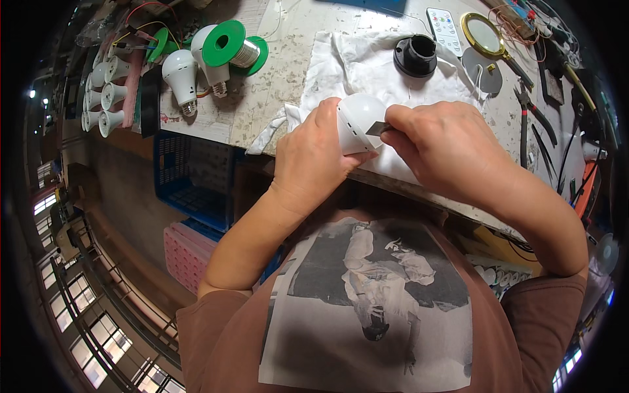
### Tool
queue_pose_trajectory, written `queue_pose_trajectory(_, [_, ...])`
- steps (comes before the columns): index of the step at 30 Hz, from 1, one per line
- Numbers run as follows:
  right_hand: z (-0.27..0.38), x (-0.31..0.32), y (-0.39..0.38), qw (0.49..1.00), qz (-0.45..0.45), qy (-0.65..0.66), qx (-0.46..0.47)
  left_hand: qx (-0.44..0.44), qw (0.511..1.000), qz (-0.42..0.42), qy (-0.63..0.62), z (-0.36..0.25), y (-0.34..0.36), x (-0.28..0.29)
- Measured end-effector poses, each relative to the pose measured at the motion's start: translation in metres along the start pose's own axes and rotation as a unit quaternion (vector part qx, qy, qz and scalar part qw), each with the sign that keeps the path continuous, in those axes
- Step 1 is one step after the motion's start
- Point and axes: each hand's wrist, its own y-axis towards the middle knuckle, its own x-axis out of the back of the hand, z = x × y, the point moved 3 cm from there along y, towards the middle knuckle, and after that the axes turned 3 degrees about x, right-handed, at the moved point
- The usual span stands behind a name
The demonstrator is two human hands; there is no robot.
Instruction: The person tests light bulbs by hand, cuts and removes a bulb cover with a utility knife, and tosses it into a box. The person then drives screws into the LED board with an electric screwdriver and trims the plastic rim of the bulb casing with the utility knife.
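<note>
A white LED bulb (356, 123) is in my left hand (308, 147), near the table's front edge, its dome up and its slotted collar showing. My right hand (432, 141) is closed on a thin, flat metal blade (377, 128), whose end lies against the bulb where dome and collar meet. The bulb's lower part is hidden by my fingers. Beneath my hands is a rumpled white cloth (334, 65). A black cylindrical fixture (413, 63) stands on it behind the bulb.
At back left are two bulbs (178, 73), solder spools (223, 44) and a rack of bulb housings (113, 97). Right lie a remote (443, 26), magnifier (483, 33), pliers (534, 112) and wires. Blue (190, 183) and pink crates (190, 255) sit below the table's edge.
</note>
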Motion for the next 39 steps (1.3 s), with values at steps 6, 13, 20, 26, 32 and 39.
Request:
queue_pose_trajectory(6, [0.011,0.0,0.0,0.997,-0.005,-0.074,0.017,-0.041,0.998,-0.003,0.04,-0.002,-0.001,0.0])
queue_pose_trajectory(13, [0.015,-0.002,0.003,0.996,0.007,-0.08,0.036,-0.059,0.996,-0.008,0.062,-0.002,-0.004,0.0])
queue_pose_trajectory(20, [0.002,-0.001,0.0,0.998,0.003,-0.008,0.056,-0.015,1.0,-0.025,0.011,-0.005,-0.009,0.0])
queue_pose_trajectory(26, [-0.002,0.004,0.001,0.999,0.017,0.027,0.03,0.005,0.999,0.04,-0.02,-0.009,-0.002,0.004])
queue_pose_trajectory(32, [-0.003,0.003,-0.002,0.998,0.01,0.064,0.016,0.004,0.999,0.04,-0.024,-0.008,-0.003,0.004])
queue_pose_trajectory(39, [-0.003,0.004,-0.002,0.996,0.024,0.085,-0.006,0.0,0.999,0.047,-0.028,-0.008,-0.003,0.004])
